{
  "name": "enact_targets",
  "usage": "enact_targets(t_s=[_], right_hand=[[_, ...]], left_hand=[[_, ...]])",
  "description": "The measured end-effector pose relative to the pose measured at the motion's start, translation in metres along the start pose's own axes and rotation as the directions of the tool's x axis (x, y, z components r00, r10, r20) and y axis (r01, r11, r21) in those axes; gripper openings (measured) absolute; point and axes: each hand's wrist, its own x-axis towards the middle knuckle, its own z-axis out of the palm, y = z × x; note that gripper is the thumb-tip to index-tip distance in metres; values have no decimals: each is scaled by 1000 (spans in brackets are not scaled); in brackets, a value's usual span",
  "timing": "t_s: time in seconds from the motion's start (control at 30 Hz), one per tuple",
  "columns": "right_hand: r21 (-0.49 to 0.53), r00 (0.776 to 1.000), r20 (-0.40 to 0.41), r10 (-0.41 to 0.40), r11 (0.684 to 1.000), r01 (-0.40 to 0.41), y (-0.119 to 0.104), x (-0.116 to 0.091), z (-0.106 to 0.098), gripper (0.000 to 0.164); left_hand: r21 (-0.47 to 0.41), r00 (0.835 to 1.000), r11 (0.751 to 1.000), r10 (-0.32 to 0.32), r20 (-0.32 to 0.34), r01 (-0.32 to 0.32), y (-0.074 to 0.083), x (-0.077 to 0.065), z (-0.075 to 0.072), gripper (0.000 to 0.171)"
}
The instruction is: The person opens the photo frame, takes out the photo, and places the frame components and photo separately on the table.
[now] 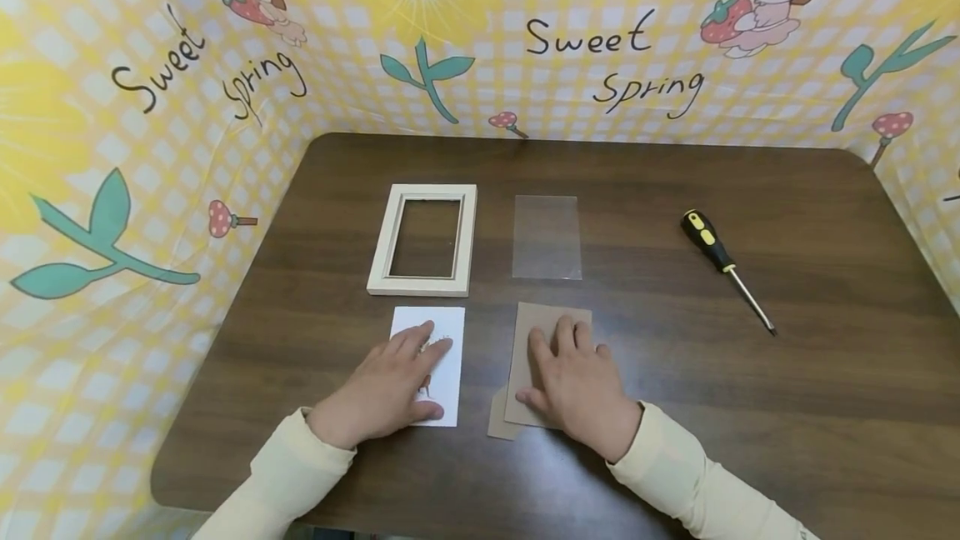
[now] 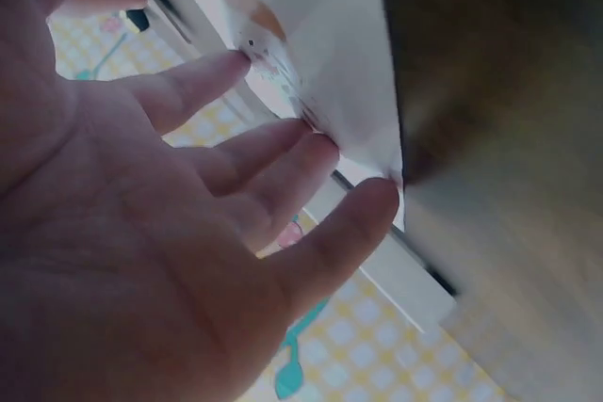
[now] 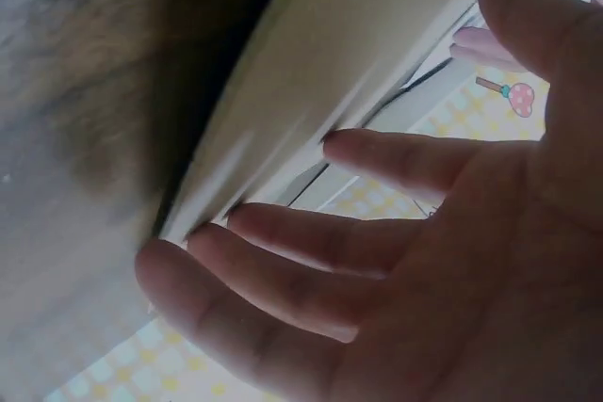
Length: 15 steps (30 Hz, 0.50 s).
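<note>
My left hand (image 1: 386,386) rests with spread fingers on a white picture sheet (image 1: 450,373), covering much of its printed drawing. In the left wrist view the fingertips (image 2: 363,200) touch the sheet near its edge. On the right, my right hand (image 1: 581,382) lies on a brown backing board (image 1: 525,357), fingers spread and thumb to the left. The right wrist view shows its fingertips (image 3: 344,148) against the board (image 3: 311,54). A smaller brown piece (image 1: 501,423) sticks out from beneath the board's lower left. Behind the picture sheet is an off-white photo frame (image 1: 381,252) with an open middle.
A clear plastic sheet (image 1: 547,237) lies behind the backing board, right of the frame. Farther right, a black and yellow screwdriver (image 1: 720,257) points toward the front right. A yellow checked cloth (image 1: 480,107) hangs around the back and sides of the dark wooden table (image 1: 810,407).
</note>
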Motion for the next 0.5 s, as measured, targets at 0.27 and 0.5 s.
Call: enact_targets(t_s=[0.27,0.5], right_hand=[[-1,997,70,-18,1000,18,2,-4,-2,80],[-18,999,45,-21,1000,21,2,-5,-5,80]], left_hand=[[-43,1000,999,-24,5,24,-10,-6,-3,83],[-24,1000,1000,5,-27,-6,-9,-5,-2,81]])
